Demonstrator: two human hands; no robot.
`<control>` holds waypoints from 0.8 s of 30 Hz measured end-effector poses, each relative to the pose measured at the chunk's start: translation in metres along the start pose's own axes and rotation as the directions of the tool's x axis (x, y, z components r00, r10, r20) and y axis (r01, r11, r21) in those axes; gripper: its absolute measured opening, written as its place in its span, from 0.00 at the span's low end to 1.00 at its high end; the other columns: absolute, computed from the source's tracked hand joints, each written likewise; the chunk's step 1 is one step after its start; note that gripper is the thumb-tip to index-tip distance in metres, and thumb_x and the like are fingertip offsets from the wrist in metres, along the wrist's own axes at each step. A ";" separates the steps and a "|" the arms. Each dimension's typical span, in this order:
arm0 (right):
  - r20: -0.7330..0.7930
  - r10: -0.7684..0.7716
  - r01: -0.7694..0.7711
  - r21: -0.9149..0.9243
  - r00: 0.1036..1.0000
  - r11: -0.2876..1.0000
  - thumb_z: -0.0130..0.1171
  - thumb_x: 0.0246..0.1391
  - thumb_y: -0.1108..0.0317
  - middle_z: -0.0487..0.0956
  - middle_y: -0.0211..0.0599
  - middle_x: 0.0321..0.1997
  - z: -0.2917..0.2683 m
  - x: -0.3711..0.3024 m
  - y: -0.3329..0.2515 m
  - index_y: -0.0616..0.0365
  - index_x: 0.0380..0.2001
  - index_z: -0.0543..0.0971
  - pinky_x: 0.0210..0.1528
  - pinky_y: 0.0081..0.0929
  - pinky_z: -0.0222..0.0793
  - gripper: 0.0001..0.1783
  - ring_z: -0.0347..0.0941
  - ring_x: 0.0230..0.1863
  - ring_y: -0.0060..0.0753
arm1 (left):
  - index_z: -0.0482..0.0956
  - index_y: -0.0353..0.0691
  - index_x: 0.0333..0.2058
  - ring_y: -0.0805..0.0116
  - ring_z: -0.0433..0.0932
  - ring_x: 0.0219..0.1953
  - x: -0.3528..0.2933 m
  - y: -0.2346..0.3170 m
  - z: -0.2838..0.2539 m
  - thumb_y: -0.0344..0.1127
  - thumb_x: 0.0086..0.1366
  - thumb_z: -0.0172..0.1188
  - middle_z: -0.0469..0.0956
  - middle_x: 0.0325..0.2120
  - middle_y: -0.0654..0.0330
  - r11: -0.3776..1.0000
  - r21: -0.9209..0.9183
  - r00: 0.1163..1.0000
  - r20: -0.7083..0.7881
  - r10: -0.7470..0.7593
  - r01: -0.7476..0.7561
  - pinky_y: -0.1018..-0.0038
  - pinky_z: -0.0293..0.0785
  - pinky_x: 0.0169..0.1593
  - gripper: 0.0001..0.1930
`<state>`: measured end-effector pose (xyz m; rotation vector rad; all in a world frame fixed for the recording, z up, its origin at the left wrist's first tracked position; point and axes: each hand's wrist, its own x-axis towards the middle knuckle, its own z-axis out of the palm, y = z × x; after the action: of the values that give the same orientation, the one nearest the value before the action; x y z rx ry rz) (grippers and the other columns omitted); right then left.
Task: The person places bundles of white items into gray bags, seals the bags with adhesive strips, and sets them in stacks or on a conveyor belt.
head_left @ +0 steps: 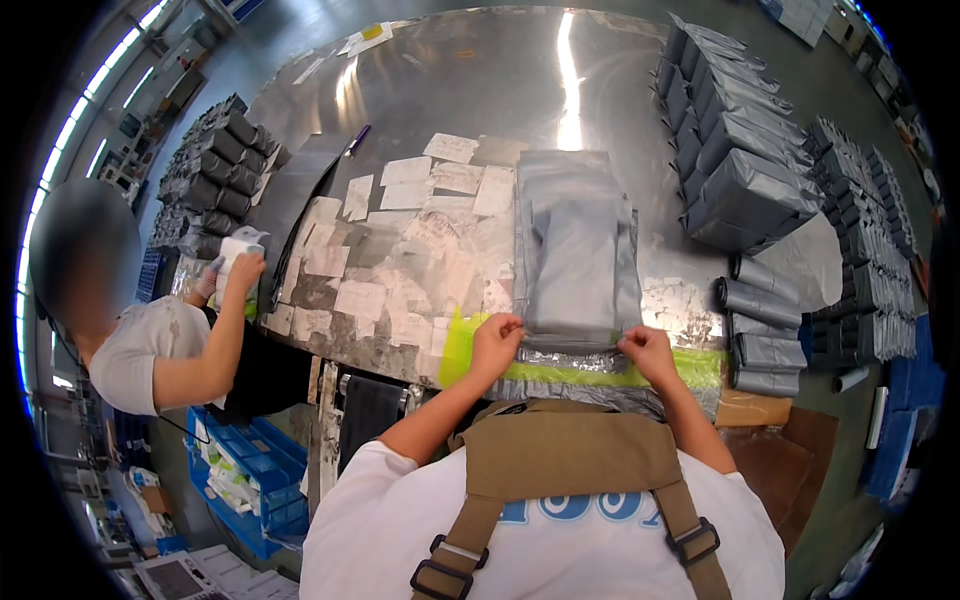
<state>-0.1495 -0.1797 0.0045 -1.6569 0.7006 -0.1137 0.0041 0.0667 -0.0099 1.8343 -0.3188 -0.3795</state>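
Note:
A flat stack of grey plastic bags (578,255) lies on the metal table in front of me, its long side running away from my body. At its near left corner, my left hand (497,343) pinches the edge of the top bag between thumb and fingers. My right hand (650,352) is closed in the same way at the near right corner. Between the two hands, the near edge of the bag stretches almost straight. Under it, a yellow-green strip (560,372) runs along the table's front edge. What lies inside the bags, if anything, is hidden.
Tall stacks of grey packages (745,150) stand at the right, with rolled grey bags (765,310) nearer me. Paper labels (410,260) cover the table's left part. A co-worker (170,340) handles a white package at the left, beside a blue crate (265,480).

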 end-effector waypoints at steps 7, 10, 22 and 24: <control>0.059 -0.203 0.193 -0.642 0.977 0.742 0.65 0.46 0.63 0.78 0.38 0.27 0.002 -0.035 -0.033 0.59 0.31 0.80 0.32 0.34 0.70 0.12 0.76 0.30 0.40 | 0.77 0.35 0.37 0.61 0.75 0.25 -0.003 0.000 0.007 0.37 0.54 0.65 0.76 0.21 0.55 0.922 0.387 0.983 0.154 -0.098 0.032 0.67 0.70 0.30 0.14; 0.335 -0.542 0.635 -0.462 0.771 0.619 0.62 0.48 0.68 0.75 0.40 0.36 0.038 -0.031 -0.049 0.59 0.36 0.77 0.39 0.36 0.70 0.11 0.73 0.39 0.47 | 0.77 0.33 0.34 0.70 0.71 0.20 -0.004 0.003 0.012 0.38 0.55 0.65 0.73 0.17 0.56 0.896 0.439 0.993 0.119 0.009 -0.060 0.71 0.67 0.26 0.14; 0.388 -0.623 0.716 -0.537 0.679 0.447 0.64 0.46 0.65 0.76 0.33 0.39 0.092 0.010 -0.039 0.52 0.38 0.80 0.43 0.38 0.65 0.14 0.71 0.43 0.40 | 0.80 0.36 0.31 0.62 0.79 0.27 -0.003 -0.005 0.001 0.38 0.61 0.59 0.79 0.24 0.53 0.954 0.280 0.993 -0.015 0.119 -0.110 0.69 0.72 0.32 0.10; 0.340 -0.683 0.738 -0.509 0.646 0.444 0.66 0.43 0.66 0.77 0.30 0.35 0.099 0.012 -0.039 0.52 0.35 0.81 0.40 0.35 0.65 0.12 0.72 0.39 0.38 | 0.79 0.36 0.33 0.60 0.79 0.27 0.000 0.004 0.003 0.38 0.61 0.59 0.79 0.24 0.51 0.990 0.136 0.999 0.031 -0.028 0.023 0.69 0.73 0.32 0.10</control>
<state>-0.0802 -0.0980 0.0149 -2.5116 -0.1430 -0.4637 0.0023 0.0629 -0.0067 1.9688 -0.3513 -0.4143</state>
